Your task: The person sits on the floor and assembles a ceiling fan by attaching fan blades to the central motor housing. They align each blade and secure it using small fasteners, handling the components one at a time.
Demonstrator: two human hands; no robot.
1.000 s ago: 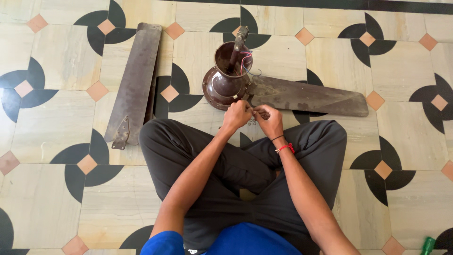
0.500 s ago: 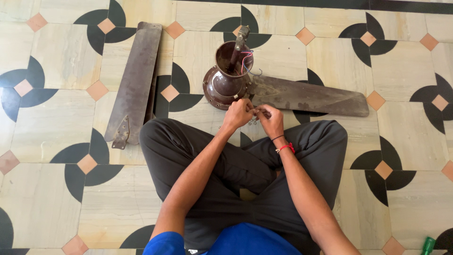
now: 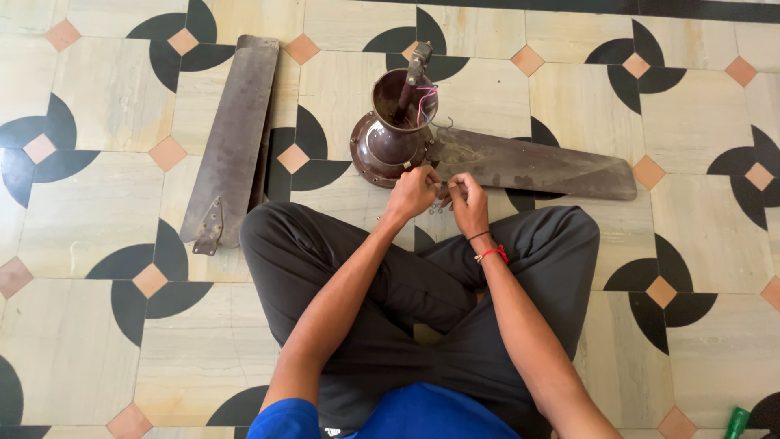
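Note:
A brown ceiling fan motor (image 3: pixel 388 146) with its down rod (image 3: pixel 413 75) and coloured wires lies on the patterned tile floor. One brown blade (image 3: pixel 536 167) is attached and points right. My left hand (image 3: pixel 412 193) and my right hand (image 3: pixel 469 199) meet just in front of the motor, at the blade's root. Both pinch a small metal fastener (image 3: pixel 444 185) between the fingertips. A few small screws (image 3: pixel 437 208) lie on the floor under my hands. I sit cross-legged in dark trousers.
Detached brown blades (image 3: pixel 231 138) lie stacked on the floor to the left, with a metal bracket at the near end. A green object (image 3: pixel 737 423) pokes in at the bottom right corner.
My hands have shifted slightly up toward the motor, and my right hand's fingers have opened a little around the small fastener. The fan and loose blades have not moved.

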